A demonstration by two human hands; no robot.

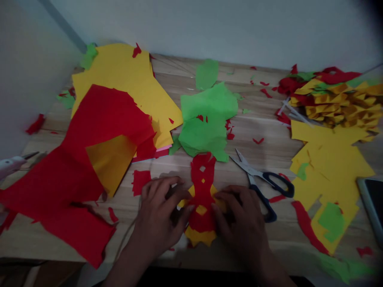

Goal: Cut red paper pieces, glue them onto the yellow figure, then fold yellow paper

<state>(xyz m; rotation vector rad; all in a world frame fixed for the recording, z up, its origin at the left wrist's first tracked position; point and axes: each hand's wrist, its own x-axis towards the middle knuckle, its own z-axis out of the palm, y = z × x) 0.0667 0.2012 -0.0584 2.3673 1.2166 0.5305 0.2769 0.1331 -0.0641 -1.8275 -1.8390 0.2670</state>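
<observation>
A red paper cut-out with small diamond-shaped holes lies on a yellow paper piece, whose zigzag end shows below it. My left hand holds the left edge of the layered paper, thumb and fingertips closed on it. On the opposite edge, the fingers of my right hand are bent and closed on the same paper. Open-bladed scissors with dark blue handles rest just beyond my right hand. A small red paper square lies beside my left hand.
Large red paper and yellow sheets cover the left. Green paper lies behind my hands. To the right are yellow scraps, a heap of folded yellow paper and a dark-screened device. A white tool points inward at left.
</observation>
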